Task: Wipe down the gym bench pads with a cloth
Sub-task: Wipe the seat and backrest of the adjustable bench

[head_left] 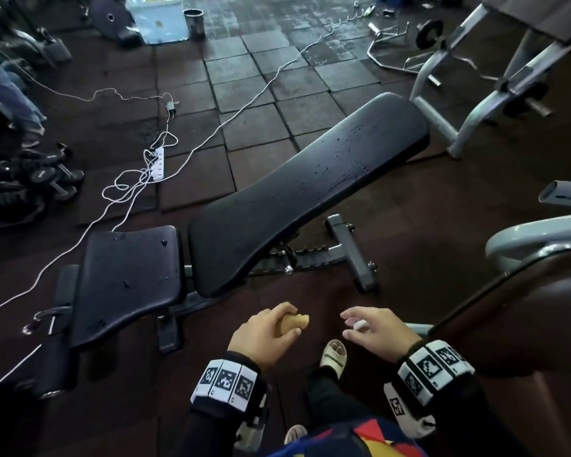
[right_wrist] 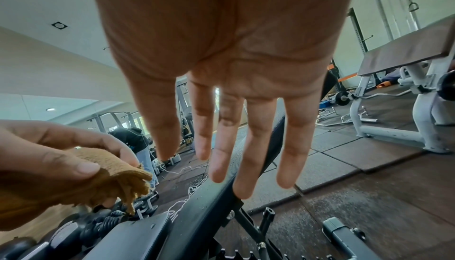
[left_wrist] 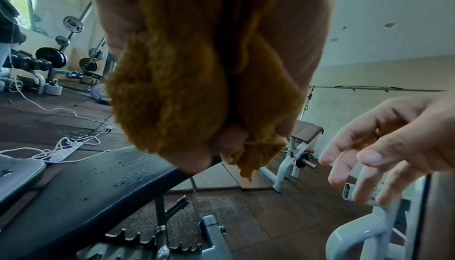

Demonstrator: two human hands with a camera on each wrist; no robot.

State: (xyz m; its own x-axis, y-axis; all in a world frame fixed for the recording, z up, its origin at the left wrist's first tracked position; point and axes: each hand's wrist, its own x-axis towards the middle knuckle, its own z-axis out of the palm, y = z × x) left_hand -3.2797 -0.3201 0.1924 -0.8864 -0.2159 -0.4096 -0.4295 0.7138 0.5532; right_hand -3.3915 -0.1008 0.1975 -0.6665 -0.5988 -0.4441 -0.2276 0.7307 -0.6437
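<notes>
Presently, before wiping begins: left hand [head_left: 264, 334] clutches the bunched brown cloth [head_left: 294, 323] short of the droplet-beaded back pad [head_left: 310, 189] and seat pad [head_left: 129, 282], right hand [head_left: 374, 328] empty with fingers spread; next, the cloth probably needs unfolding, then pressing onto a pad.

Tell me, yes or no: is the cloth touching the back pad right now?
No. The left hand holds the bunched cloth in the air, short of the back pad.
</notes>
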